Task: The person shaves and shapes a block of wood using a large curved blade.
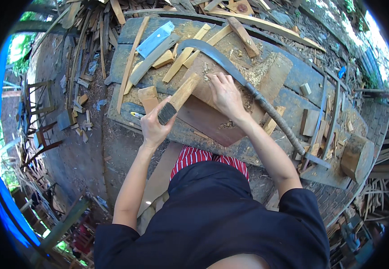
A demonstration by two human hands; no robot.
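My left hand (pixel 155 124) is closed around a short wooden block (pixel 186 93), gripping its dark grey near end while the pale end points away to the right. Over a brown board (pixel 210 119), my right hand (pixel 227 96) rests with fingers bent and a little apart, near loose wood shavings (pixel 266 71); nothing shows in its grasp. Just right of that hand lies a long curved blade tool (pixel 221 58) with a wrapped handle (pixel 273 112), its hooked tip at the far side. A small pale block (pixel 148 97) sits beyond my left hand.
The worktable (pixel 299 76) bears several wood strips (pixel 133 62), a blue flat piece (pixel 155 39) and a grey slat (pixel 154 60). At its right end stand a thick block (pixel 356 154) and a metal frame saw-like tool (pixel 333 119). Scrap wood (pixel 84 54) heaps the floor at left.
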